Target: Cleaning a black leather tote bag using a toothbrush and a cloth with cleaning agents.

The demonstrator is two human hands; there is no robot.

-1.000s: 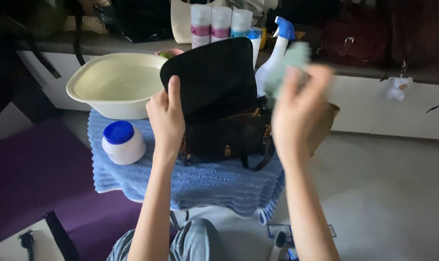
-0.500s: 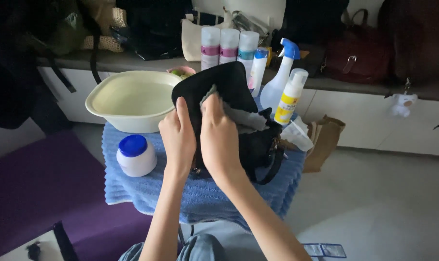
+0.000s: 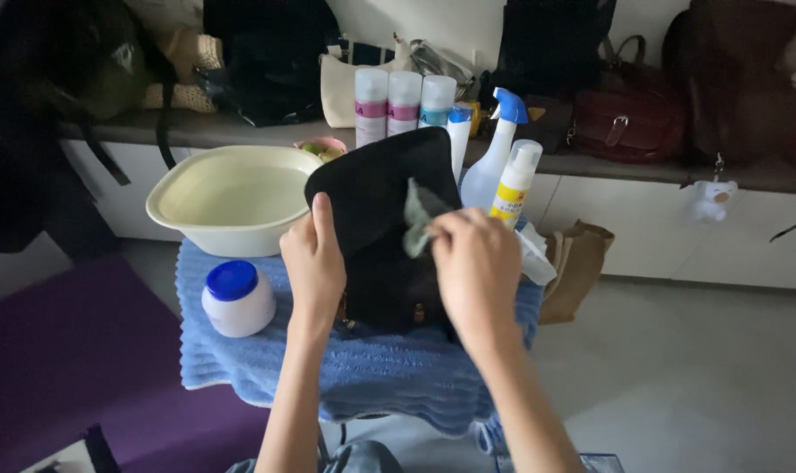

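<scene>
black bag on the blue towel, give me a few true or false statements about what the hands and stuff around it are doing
1. The left hand holds the raised flap of the black bag. True.
2. The right hand presses a grey cloth against the flap. True.
3. The white jar has a red lid. False: its lid is blue.
4. The cream basin sits right of the bag. False: it sits to the left, behind the jar.
5. The bag rests on a blue towel. True.
6. The spray bottle lies on the floor. False: it stands upright behind the bag.
</scene>
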